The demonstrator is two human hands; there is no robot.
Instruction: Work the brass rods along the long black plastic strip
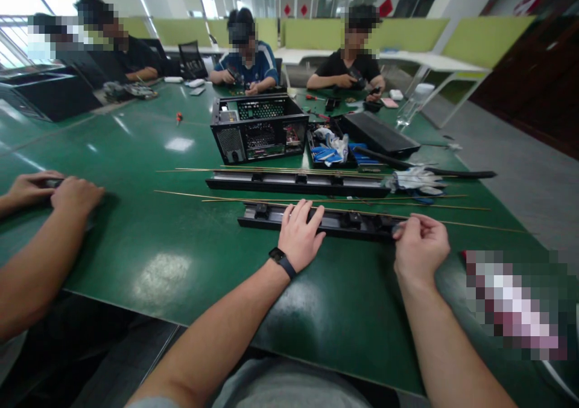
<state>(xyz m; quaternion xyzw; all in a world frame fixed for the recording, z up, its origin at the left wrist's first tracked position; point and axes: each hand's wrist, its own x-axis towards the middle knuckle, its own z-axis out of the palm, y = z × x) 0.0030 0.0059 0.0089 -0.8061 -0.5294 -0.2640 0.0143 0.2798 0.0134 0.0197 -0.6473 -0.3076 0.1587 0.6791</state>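
Observation:
A long black channel-shaped rail (362, 232) with dark blocks inside lies on the green table in front of me. My left hand (301, 236), with a black watch on its wrist, lies across the rail's middle, fingers stretched out and spread. At the rail's right end, my right hand (421, 242) is closed in a pinch. A small dark piece shows at its fingertips, but its kind is hidden. Just behind the rail run thin brass-coloured rods (344, 200). A second black rail (266, 182) lies parallel, farther back.
Behind the rails stand an open computer case (260, 133) and a black tray (316, 159) holding gloves. Another glove (418, 180) lies by a thick black cable (465, 172). A clear bottle (414, 103) stands farther right. A neighbour's hands (76, 194) work at left; several people sit opposite.

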